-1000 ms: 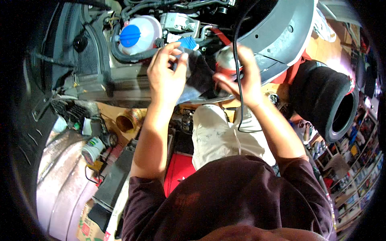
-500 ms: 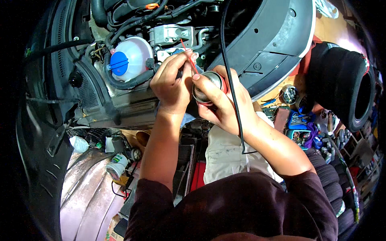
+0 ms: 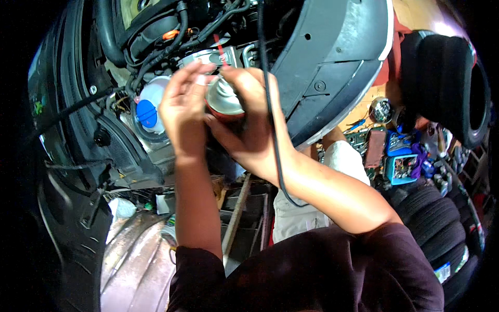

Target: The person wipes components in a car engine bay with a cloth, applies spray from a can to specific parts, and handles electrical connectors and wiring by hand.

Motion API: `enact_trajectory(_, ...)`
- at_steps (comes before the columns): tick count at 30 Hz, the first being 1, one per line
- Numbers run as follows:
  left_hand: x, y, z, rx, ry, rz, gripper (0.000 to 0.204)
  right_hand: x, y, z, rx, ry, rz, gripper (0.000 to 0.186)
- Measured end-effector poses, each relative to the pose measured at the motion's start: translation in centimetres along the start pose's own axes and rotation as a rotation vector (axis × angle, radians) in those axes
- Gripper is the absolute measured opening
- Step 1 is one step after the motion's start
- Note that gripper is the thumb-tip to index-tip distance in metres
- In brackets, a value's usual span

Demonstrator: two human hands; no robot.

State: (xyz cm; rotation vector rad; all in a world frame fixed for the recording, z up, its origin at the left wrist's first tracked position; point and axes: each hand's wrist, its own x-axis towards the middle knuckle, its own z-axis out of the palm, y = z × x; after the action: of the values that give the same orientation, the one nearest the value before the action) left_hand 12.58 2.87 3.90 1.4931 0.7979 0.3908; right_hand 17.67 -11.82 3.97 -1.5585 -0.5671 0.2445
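Observation:
My right hand [image 3: 252, 106] is wrapped round a spray can [image 3: 226, 98] with a silvery domed top and a reddish body, its index finger at the nozzle. From the nozzle a thin red straw [image 3: 220, 51] points away over the engine bay. My left hand [image 3: 186, 96] is just left of the can, fingers loosely apart and slightly blurred; nothing shows in it. Whether it touches the can is unclear. Beyond the left hand sits a whitish reservoir with a blue cap [image 3: 147, 113], partly covered by that hand.
A black cable [image 3: 269, 93] hangs across my right wrist. The car's bumper [image 3: 332, 67] curves along the right of the engine bay. Stacked tyres [image 3: 434, 78], a light-blue bin [image 3: 402, 170] and assorted tools stand on the right. A radiator [image 3: 254, 213] lies below my arms.
My left fingers have let go of the red straw, which now sticks out from the can's nozzle. Both hands and the can have shifted left in view; the view itself has moved too.

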Motion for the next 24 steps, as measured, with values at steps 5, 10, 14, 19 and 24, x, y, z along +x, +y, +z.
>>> enact_trajectory(5, 4.1, 3.7, -2.9, 0.01, -0.01, -0.13, 0.037, 2.9, 3.0, 2.7, 0.015, 0.132, -0.216, 0.066)
enact_trajectory(10, 4.7, 6.7, -0.1, 0.006, -0.242, -0.24, 0.055, 4.5, 3.4, 1.0, 0.078, -0.091, -0.306, 0.068)
enact_trajectory(14, 4.4, 6.6, 1.9, -0.116, -0.142, -0.305, 0.051, 5.9, 4.0, -0.3, -0.006, -0.147, -0.372, 0.069)
enact_trajectory(19, 4.5, 5.3, 4.7, -0.23, 0.107, -0.201, 0.046, 8.9, 5.7, -1.4, -0.13, -0.241, -0.26, 0.07)
enact_trajectory(24, 7.0, -3.3, 3.6, -0.103, -0.023, -0.31, 0.039, 8.3, 8.0, -0.1, -0.556, -0.447, 0.057, 0.053)
